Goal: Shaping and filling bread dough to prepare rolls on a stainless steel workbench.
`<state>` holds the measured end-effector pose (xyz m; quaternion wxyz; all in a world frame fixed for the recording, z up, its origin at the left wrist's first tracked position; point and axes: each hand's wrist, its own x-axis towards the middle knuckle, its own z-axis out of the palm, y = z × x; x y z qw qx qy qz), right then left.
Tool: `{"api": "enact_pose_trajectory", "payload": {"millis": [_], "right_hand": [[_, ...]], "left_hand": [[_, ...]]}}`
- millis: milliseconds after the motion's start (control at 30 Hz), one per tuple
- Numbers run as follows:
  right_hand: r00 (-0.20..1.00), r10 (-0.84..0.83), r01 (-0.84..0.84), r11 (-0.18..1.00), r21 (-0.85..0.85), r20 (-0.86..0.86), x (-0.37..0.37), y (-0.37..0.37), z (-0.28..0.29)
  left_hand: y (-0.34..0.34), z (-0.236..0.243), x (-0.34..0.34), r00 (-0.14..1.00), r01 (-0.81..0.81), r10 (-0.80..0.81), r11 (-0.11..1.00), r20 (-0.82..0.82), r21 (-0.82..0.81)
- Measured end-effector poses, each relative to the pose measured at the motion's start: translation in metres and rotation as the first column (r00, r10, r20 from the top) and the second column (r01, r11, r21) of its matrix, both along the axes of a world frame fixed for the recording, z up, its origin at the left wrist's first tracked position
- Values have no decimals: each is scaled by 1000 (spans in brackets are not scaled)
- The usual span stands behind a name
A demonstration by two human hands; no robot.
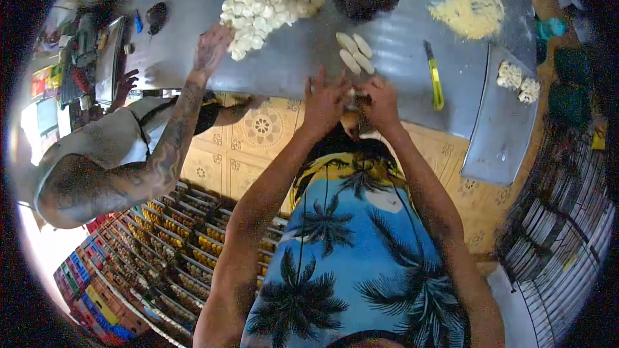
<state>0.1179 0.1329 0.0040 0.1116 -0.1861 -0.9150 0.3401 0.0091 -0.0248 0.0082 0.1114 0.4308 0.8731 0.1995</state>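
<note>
My left hand [324,102] and my right hand [379,103] meet at the near edge of the metal table, fingers bent around a small pale piece of dough [352,92], mostly hidden between them. Some left fingers stick up. Just beyond lie several smooth, elongated dough pieces [354,53]. Farther back is a dark brown mound [366,2], perhaps a filling. A yellow box cutter [436,84] rests to the right of my hands. At the far right, a heap of pale yellow shreds [469,11], looking like grated cheese, is spread on the table.
A metal tray [493,125] at the right holds a few topped dough pieces [518,80]. Left of me, a co-worker's tattooed arm [174,125] reaches to a big pile of dough pieces [274,3]. Racks with filled trays [174,238] stand lower left; a wire rack [561,245] stands right.
</note>
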Motion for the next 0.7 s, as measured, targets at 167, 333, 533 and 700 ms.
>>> {"api": "enact_pose_trajectory", "payload": {"millis": [167,333,533,700], "right_hand": [[995,15,-19,999,-38,-98,5,3,-1],[989,79,-89,993,-75,-126,11,5,-4],[1000,10,-10,996,-83,7,16,0,6],[989,99,-95,995,40,-113,25,-14,12]], "left_hand": [[-1,-1,-2,999,3,0,997,-35,71],[-2,1,1,999,33,-33,999,-12,4],[-8,2,-5,999,51,-50,997,-16,58],[-13,1,-5,997,81,-81,996,4,28]]}}
